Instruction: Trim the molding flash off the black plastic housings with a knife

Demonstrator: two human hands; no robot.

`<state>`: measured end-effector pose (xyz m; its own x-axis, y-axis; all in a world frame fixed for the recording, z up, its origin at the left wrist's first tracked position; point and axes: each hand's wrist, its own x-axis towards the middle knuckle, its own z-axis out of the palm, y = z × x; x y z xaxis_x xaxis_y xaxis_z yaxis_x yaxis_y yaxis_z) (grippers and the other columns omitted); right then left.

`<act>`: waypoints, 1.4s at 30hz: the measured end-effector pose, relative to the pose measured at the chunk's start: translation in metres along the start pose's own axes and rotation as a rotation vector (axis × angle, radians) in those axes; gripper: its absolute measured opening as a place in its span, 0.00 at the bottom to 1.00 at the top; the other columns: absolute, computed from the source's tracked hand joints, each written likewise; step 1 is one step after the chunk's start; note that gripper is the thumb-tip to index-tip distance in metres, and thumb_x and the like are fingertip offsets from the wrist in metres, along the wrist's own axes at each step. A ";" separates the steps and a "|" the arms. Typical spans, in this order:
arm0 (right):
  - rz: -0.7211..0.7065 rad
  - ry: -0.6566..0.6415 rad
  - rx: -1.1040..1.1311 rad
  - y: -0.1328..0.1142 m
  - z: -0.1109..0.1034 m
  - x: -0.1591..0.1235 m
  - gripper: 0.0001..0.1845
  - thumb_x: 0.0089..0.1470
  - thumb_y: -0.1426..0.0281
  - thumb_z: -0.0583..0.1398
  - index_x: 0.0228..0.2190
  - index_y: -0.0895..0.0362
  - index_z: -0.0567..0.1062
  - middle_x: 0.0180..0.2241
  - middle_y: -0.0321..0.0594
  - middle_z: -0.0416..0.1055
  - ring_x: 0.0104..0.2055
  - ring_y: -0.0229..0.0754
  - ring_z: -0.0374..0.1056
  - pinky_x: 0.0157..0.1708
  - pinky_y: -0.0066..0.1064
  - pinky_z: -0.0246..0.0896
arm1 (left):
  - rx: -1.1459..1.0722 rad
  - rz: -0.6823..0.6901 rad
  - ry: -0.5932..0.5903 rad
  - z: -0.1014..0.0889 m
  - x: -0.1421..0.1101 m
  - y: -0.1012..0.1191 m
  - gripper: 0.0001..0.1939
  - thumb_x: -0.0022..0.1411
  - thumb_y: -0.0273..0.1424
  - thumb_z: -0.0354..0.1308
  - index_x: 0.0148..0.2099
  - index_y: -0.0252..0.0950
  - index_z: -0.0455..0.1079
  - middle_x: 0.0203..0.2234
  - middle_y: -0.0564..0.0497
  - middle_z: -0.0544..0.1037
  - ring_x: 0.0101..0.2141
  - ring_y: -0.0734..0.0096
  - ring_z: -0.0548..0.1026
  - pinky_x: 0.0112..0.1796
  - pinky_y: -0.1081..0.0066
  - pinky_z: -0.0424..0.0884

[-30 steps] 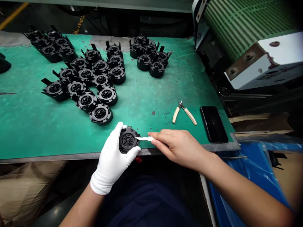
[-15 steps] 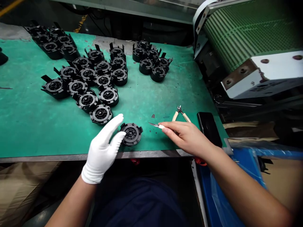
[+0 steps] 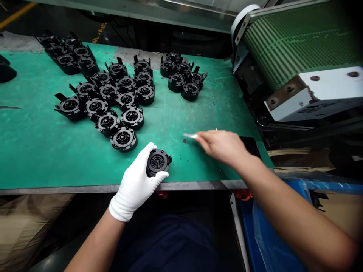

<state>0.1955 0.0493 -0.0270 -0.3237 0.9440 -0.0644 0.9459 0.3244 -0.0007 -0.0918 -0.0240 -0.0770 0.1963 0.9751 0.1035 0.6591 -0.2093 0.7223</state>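
Black and round, the part (image 3: 157,161) was held by the left hand (image 3: 134,187) near the edge of the tabletop (image 3: 170,121). A blurred tool (image 3: 190,135), perhaps a knife, was pinched in the right hand (image 3: 224,147); trimming was judged the step, with a steadied part needed next.

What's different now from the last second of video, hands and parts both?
The right hand has drawn the blade off the round black part, forward and to the right, and now covers where the cutters showed. The gloved left hand loosened its grip on the part, then closed on it again. The blade stayed in the right hand; the grouped black housings look unchanged.
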 end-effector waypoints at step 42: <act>-0.253 0.021 0.107 -0.056 -0.005 -0.017 0.21 0.71 0.53 0.49 0.52 0.43 0.77 0.35 0.35 0.77 0.37 0.42 0.72 0.28 0.33 0.46 | -0.095 0.068 -0.070 -0.024 0.009 -0.019 0.42 0.59 0.39 0.69 0.70 0.41 0.53 0.65 0.47 0.63 0.64 0.61 0.63 0.66 0.61 0.59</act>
<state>0.1477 0.0158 -0.0208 -0.5492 0.8352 -0.0282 0.8314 0.5427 -0.1192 -0.1199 -0.0091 -0.0734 0.2901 0.9508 0.1086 0.5717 -0.2632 0.7771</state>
